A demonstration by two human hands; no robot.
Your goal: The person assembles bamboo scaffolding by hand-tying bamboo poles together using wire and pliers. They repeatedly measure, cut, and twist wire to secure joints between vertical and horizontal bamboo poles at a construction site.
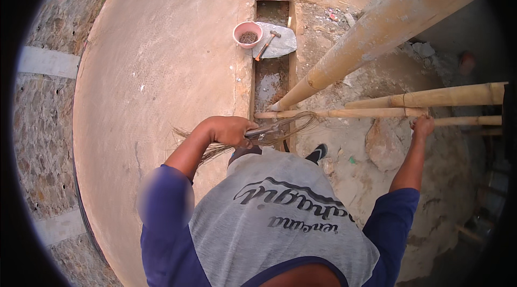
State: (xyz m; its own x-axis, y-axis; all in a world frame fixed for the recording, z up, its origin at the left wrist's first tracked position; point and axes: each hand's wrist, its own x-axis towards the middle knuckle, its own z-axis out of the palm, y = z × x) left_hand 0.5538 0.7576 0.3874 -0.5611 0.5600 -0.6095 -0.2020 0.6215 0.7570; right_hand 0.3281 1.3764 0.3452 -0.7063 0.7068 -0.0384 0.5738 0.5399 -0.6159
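Dark lettering (pixel 301 203) in two lines, seen upside down, crosses the grey shirt (pixel 253 233), bodyward of and between the left fingers (pixel 250 125) and right fingers (pixel 423 121).

Site type: outdoor construction ground, by appearance. Reference: open drain channel (pixel 269 85). Left of channel: concrete paving (pixel 156 44), stone masonry (pixel 40 109) farther out. Over channel: flat grey slab (pixel 285 47) bearing hammer (pixel 266 47). At channel's left edge: pink basin (pixel 247 44). Right of channel: bamboo poles (pixel 458 96), loose rubble (pixel 335 18).
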